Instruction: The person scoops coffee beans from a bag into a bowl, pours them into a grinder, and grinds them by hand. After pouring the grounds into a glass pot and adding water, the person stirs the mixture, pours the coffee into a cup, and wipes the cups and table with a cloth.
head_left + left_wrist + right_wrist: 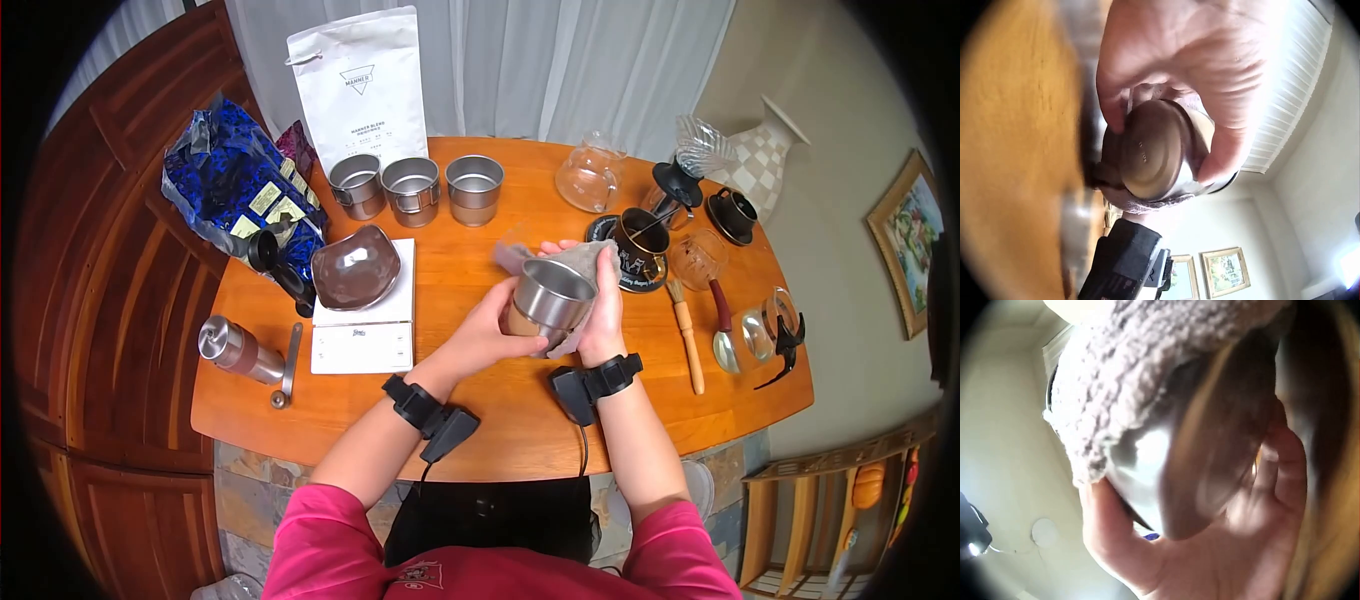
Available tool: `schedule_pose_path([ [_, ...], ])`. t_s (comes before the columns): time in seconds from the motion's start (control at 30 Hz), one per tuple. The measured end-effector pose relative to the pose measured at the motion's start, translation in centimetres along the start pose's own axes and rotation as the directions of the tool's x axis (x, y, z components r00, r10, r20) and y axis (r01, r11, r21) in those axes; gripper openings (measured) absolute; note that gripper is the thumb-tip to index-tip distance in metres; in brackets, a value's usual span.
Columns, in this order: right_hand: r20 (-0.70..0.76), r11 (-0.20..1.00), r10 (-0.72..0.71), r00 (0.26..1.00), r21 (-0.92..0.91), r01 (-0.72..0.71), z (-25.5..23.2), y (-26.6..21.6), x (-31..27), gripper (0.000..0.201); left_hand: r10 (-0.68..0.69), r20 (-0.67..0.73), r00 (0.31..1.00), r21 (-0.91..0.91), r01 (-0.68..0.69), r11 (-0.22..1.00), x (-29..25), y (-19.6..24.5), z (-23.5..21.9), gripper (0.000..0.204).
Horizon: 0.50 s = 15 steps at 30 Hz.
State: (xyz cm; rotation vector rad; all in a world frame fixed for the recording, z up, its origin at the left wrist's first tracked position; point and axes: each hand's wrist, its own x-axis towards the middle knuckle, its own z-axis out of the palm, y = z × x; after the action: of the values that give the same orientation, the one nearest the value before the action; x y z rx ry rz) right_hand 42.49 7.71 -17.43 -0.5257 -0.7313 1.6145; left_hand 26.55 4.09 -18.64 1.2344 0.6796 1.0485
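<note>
A steel cup (pixel 556 294) is tilted over the table's middle, its mouth facing up. My left hand (pixel 489 338) grips its side, thumb and fingers spread round the wall. Against the cup's other side my right hand (pixel 604 312) holds a greyish cloth (pixel 590 258), with part of that hand hidden behind it. In the left wrist view the cup's base (pixel 1150 150) shows between the left hand's (pixel 1188 56) thumb and fingers. The right wrist view has the fuzzy cloth (pixel 1116 381) draped over the cup (pixel 1210 444), and the left hand (pixel 1204 562) underneath.
Three steel cups (pixel 411 190) stand at the back beside a white bag (pixel 362 90). To the left are a brown dish (pixel 356 268) on a white scale (pixel 362 348) and a grinder (pixel 238 350). Glassware, a dark cup (pixel 641 236), a brush (pixel 688 340) and a spoon (pixel 724 340) lie right.
</note>
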Motion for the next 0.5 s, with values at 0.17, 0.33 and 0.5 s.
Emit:
schedule_pose_path([
  [0.17, 0.049, 0.946, -0.22, 0.974, -0.232, 0.225, 1.5, 0.3, -0.3, 0.054, 0.143, -0.233, 0.962, 0.298, -0.069, 0.952, 0.6, -2.4, -0.7, 0.079],
  [0.33, 0.133, 0.907, -0.212, 0.968, -0.343, 0.245, 2.6, 1.1, -1.5, 0.052, 0.208, -0.431, 0.878, 0.327, -0.062, 0.943, 0.8, -2.5, -1.0, 0.073],
  [0.5, 0.37, 0.813, -0.196, 0.908, -0.456, 0.361, 2.2, 1.5, -1.2, 0.043, 0.16, -0.549, 0.82, 0.257, -0.016, 0.966, 1.0, -2.2, -1.4, 0.065],
])
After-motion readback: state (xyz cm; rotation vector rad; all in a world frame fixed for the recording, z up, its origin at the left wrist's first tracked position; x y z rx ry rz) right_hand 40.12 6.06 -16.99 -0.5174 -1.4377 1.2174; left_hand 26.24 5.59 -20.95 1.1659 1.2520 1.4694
